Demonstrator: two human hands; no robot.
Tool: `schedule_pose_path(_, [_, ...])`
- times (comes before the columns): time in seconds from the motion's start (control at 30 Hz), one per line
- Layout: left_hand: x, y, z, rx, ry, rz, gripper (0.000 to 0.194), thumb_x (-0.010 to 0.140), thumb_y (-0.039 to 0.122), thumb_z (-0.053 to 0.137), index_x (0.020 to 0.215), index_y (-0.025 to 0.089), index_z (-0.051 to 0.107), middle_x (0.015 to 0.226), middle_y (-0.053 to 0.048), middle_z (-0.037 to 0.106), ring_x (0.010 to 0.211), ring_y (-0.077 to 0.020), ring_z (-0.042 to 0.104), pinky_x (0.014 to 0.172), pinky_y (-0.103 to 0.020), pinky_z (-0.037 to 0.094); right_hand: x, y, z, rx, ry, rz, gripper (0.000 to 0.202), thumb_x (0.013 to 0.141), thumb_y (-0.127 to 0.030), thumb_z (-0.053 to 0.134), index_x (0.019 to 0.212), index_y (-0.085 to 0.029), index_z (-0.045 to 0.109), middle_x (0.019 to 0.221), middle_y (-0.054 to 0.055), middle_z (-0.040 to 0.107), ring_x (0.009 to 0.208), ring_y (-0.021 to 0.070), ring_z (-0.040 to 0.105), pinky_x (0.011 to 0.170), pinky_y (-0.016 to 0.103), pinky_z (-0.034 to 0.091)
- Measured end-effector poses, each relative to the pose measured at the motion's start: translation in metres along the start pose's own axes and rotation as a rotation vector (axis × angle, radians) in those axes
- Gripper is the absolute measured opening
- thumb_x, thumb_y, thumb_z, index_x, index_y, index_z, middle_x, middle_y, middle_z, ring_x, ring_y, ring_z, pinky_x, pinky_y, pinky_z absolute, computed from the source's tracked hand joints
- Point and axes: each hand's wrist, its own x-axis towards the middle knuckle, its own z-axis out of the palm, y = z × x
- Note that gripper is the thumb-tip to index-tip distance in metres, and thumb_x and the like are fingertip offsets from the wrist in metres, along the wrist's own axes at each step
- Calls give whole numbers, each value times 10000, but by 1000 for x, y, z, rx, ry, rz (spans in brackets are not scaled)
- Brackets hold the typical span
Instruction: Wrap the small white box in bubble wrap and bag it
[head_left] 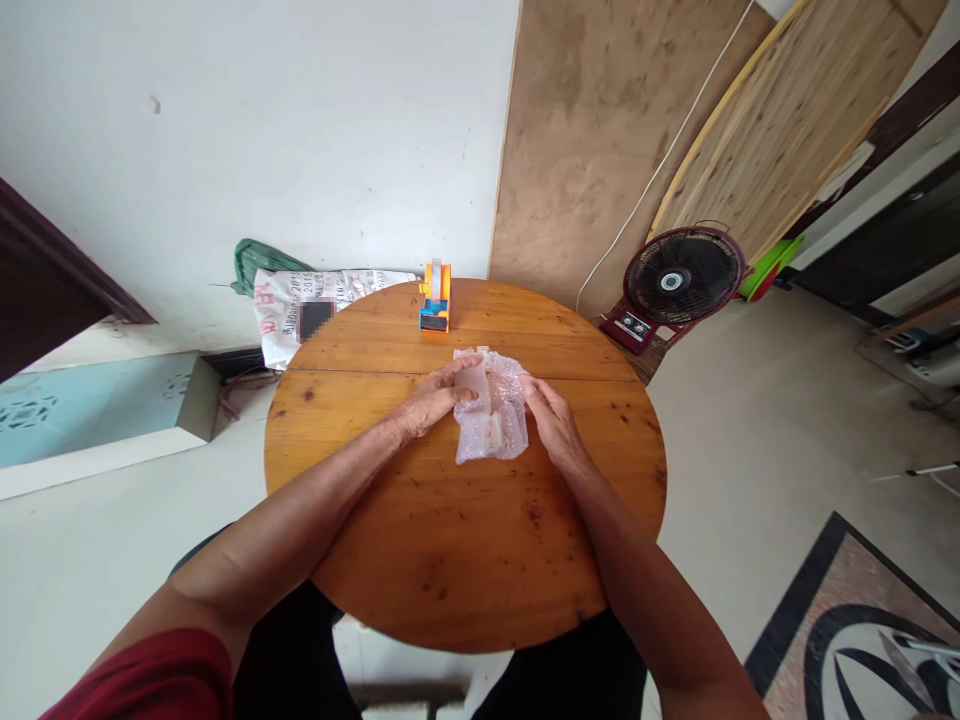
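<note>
A bubble-wrap bundle (511,425) lies near the middle of the round wooden table (450,550), with a pale item partly visible inside. On the bundle's left side, my left hand (441,397) has its thumb and fingers closed on the upper left part of the wrap. At the upper right edge, my right hand (551,413) pinches the wrap between thumb and fingers. The exact shape of the wrapped item is hidden by the plastic and its glare.
An orange and blue tape dispenser (435,298) stands at the table's far edge. Behind the table's left side is a printed white sack (281,315). A dark red fan (673,283) stands beyond the right edge, near a leaning wooden board (765,130).
</note>
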Motion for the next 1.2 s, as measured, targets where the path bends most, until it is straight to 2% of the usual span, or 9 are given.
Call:
schedule_pose_path(0.1, [-1,1,1,-1,-2,10,721,601,159,687,1310,177,556,1119,-39,682,960,-193,615,880,-285,448,-1,-7,-1,-1,-40,-15,378,899,-517,541,1125,-249,680,1209,54,678,1153,234,599,1031,371,428])
schedule_pose_path(0.23, [-4,2,2,-3,-126,30,731,623,158,692,1337,210,548,1230,-43,656,1099,-238,596,967,-337,433,-2,-14,-1,-27,-64,-119,340,878,-480,593,1093,-246,715,1272,62,635,1239,235,543,1074,366,395])
schedule_pose_path(0.33, [-4,1,1,-1,-186,51,711,640,175,699,1336,215,559,1250,-48,651,1142,-271,586,1007,-383,416,-2,-15,-1,21,-53,-92,371,857,-491,622,1129,-253,705,1268,57,651,1228,240,558,1087,381,390])
schedule_pose_path(0.47, [0,-2,0,-27,-107,114,677,650,206,700,1314,216,570,1258,-52,645,1178,-287,563,1021,-394,407,-1,-12,0,207,41,35,431,809,-524,667,1135,-244,695,1268,54,669,1229,260,571,1080,404,407])
schedule_pose_path(0.6, [6,-7,-2,-4,-32,157,683,645,234,713,1310,217,554,1245,-62,636,1152,-270,564,971,-373,445,1,-10,0,294,68,68,421,785,-503,700,1111,-237,705,1257,46,679,1239,266,567,1089,410,400])
schedule_pose_path(0.7, [8,-13,-6,225,127,189,624,657,278,719,1261,201,581,1105,-75,647,969,-233,601,826,-339,489,2,-7,0,336,52,73,405,795,-492,695,1109,-238,708,1258,39,680,1256,268,555,1106,413,383])
schedule_pose_path(0.83, [6,-13,-7,602,335,349,341,720,278,668,1048,188,650,943,-46,600,758,-156,551,692,-284,462,3,-3,0,412,18,88,395,809,-492,682,1117,-246,705,1246,32,685,1240,275,567,1100,432,393])
schedule_pose_path(0.97, [0,-8,-6,764,351,410,277,794,376,644,988,179,626,848,-28,580,696,-143,528,653,-280,445,2,-7,0,442,-13,78,393,810,-498,681,1122,-260,708,1245,24,687,1245,278,564,1103,436,392])
schedule_pose_path(1.2, [1,-16,-6,811,260,446,568,740,572,703,1159,204,597,1005,-69,566,877,-209,600,771,-349,513,-4,-22,-3,492,-251,-38,454,850,-582,583,1150,-265,712,1297,27,654,1324,286,490,1149,454,329])
